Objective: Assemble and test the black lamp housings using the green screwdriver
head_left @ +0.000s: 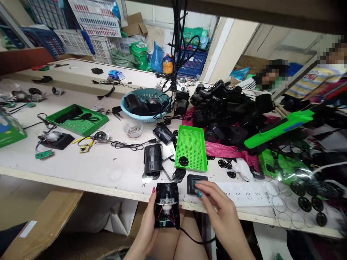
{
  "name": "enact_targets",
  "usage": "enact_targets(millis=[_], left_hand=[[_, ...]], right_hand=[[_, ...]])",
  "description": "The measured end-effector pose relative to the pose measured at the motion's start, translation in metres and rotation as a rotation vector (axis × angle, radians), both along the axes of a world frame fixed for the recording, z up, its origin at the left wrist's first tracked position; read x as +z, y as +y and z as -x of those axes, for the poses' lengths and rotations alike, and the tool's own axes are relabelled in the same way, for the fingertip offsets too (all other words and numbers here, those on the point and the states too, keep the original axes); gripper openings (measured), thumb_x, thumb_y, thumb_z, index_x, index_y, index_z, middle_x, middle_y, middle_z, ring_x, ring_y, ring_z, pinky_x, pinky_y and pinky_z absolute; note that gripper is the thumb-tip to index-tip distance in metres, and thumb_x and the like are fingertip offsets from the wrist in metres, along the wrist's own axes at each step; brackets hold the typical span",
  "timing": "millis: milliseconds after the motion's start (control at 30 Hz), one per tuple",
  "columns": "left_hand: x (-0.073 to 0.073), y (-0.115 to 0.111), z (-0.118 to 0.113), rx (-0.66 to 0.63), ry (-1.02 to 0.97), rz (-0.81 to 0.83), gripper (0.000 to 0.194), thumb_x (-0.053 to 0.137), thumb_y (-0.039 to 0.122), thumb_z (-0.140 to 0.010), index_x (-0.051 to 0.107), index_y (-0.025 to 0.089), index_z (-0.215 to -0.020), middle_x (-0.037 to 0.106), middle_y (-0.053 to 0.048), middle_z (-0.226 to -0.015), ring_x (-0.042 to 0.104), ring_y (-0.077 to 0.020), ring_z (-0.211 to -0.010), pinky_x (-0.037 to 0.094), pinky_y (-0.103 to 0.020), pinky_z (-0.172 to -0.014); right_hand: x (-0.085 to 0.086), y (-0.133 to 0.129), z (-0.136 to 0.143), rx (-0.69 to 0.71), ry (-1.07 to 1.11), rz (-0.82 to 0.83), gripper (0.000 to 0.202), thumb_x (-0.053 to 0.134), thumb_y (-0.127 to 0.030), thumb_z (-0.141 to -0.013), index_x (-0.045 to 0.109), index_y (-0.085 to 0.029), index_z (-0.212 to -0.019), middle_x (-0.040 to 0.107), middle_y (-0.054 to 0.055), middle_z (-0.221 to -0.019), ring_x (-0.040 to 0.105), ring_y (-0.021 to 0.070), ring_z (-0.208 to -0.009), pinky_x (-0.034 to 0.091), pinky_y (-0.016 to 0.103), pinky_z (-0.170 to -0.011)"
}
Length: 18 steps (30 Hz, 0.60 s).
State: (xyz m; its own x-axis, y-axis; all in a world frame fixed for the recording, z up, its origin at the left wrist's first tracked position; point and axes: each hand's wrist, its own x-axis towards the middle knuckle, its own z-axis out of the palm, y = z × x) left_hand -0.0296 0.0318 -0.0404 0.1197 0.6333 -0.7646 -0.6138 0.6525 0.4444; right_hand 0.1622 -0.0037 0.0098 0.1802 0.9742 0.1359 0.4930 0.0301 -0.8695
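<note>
Housing point(166, 206) clamped in left hand point(147, 218), right hand point(221, 205) at box point(191, 184), grip unclear, tray point(192, 146) beyond

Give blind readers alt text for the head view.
The left hand holds an open black plastic housing with red wires inside; the right hand is at a small rectangular black box on a white workbench. Beyond are a bright green perforated plastic tray and a round light-blue plastic basket.

White crates point(94, 21), cardboard box point(135, 25), blue bag point(157, 57), hanging black cables point(179, 39)
</note>
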Motion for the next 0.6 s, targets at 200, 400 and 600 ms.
enact_targets(millis=[200, 400, 600], left_hand=[[-0.020, 0.013, 0.004, -0.060, 0.005, 0.033, 0.051, 0.065, 0.041, -0.087, 0.062, 0.012, -0.130, 0.078, -0.015, -0.102, 0.073, -0.0323, -0.100, 0.057, -0.045, -0.091], [-0.030, 0.025, 0.006, -0.101, -0.034, 0.051, 0.059, 0.067, 0.039, -0.086, 0.055, 0.016, -0.138, 0.079, -0.013, -0.098, 0.073, -0.0353, -0.099, 0.059, -0.050, -0.087], [-0.015, 0.021, 0.003, -0.057, -0.042, -0.109, 0.044, 0.074, 0.030, -0.081, 0.067, 0.021, -0.124, 0.079, -0.007, -0.102, 0.066, -0.0277, -0.117, 0.048, -0.042, -0.105]], right_hand=[[-0.008, -0.001, 0.020, -0.110, 0.225, 0.054, 0.028, 0.057, -0.042, -0.094, 0.075, -0.022, -0.099, 0.075, 0.006, -0.079, 0.072, 0.0185, -0.069, 0.061, 0.024, -0.063], [-0.021, -0.019, 0.006, -0.209, 0.161, 0.015, 0.030, 0.057, -0.045, -0.092, 0.076, -0.023, -0.099, 0.076, 0.005, -0.077, 0.074, 0.0201, -0.073, 0.061, 0.025, -0.072], [-0.037, -0.034, -0.018, -0.334, 0.139, -0.016, 0.029, 0.066, -0.047, -0.085, 0.077, -0.022, -0.096, 0.076, 0.008, -0.098, 0.074, 0.0238, -0.090, 0.060, 0.025, -0.079]])
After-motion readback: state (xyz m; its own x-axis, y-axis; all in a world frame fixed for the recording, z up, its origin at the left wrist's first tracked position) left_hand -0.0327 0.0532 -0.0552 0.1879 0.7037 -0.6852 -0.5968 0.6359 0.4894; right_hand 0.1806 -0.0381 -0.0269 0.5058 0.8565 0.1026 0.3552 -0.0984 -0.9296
